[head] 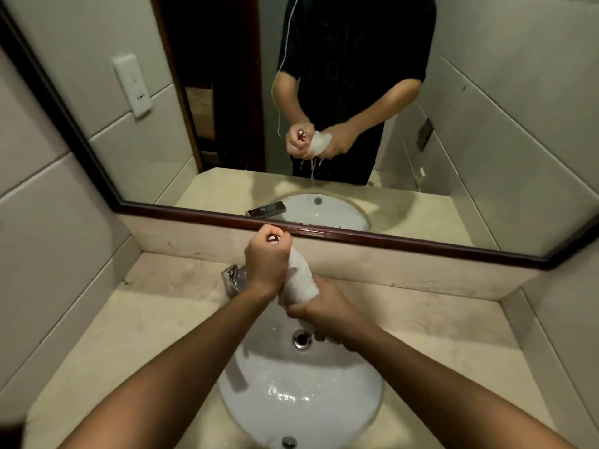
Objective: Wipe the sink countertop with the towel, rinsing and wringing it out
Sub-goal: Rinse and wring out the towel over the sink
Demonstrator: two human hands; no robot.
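Above the white oval basin, the left hand and right hand clench opposite ends of the rolled white towel, twisting it. Wringing looks underway; the beige stone counter likely awaits more wiping.

I have one view only, worn on the head: it looks forward and steeply down, close over the sink and counter (wide-angle, edges bowed), with the mirror filling the upper frame.
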